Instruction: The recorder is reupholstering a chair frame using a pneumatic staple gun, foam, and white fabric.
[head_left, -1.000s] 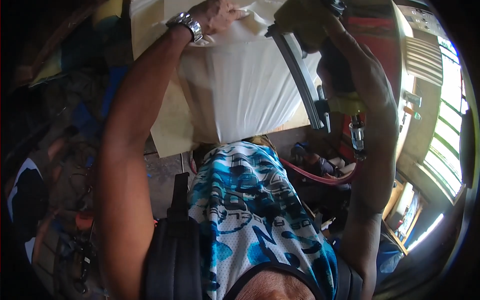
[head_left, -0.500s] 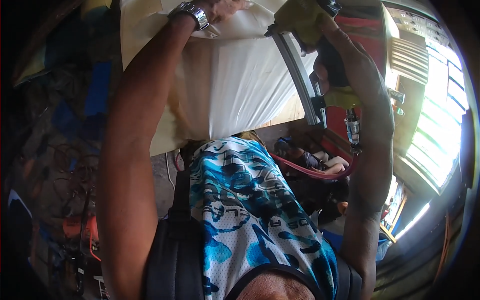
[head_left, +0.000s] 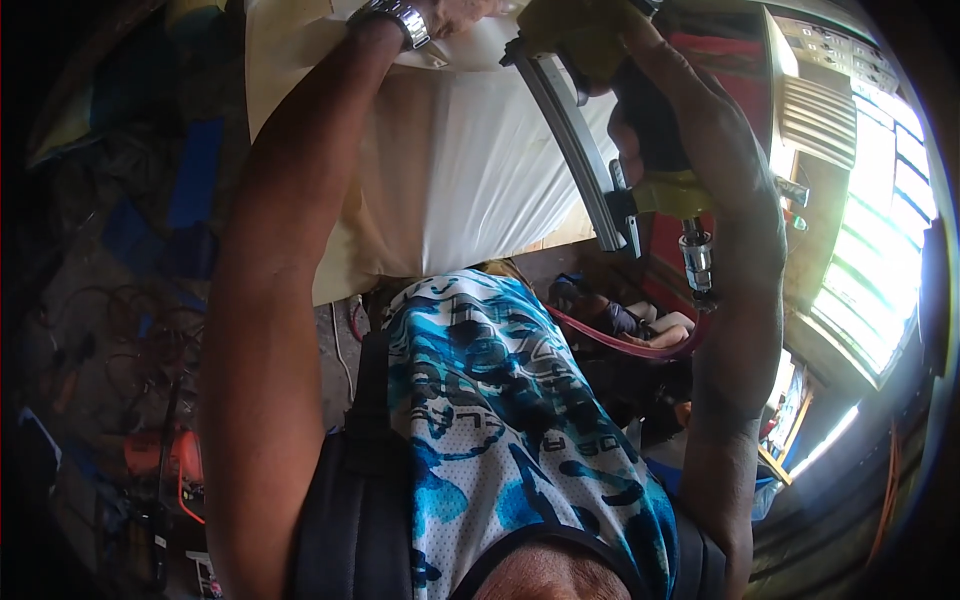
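Observation:
My right hand (head_left: pixel 690 115) is closed around the handle of a yellow-green and black air staple gun (head_left: pixel 575 40). Its long grey magazine slants down toward me, and a metal air fitting (head_left: pixel 697 255) hangs at the handle's lower end. The gun's nose is near the top edge, over a cream-white sheet of cover material (head_left: pixel 470 160) that drapes in folds across a pale panel (head_left: pixel 335 275). At the top edge my left hand (head_left: pixel 462 14), with a metal watch at the wrist, grips the wrinkled material beside the gun. Its fingertips are partly cut off by the frame.
A red air hose (head_left: pixel 630 347) curves below the gun. Beyond it, part of another person (head_left: pixel 660 328) shows low down. An orange-red machine (head_left: pixel 165 455) and tangled hoses (head_left: pixel 140 340) lie on the floor at left. Bright window openings (head_left: pixel 875 230) are at right.
The staple gun and my right hand have moved slightly left and up, nearer my left hand. My left hand has shifted a little to the right on the material.

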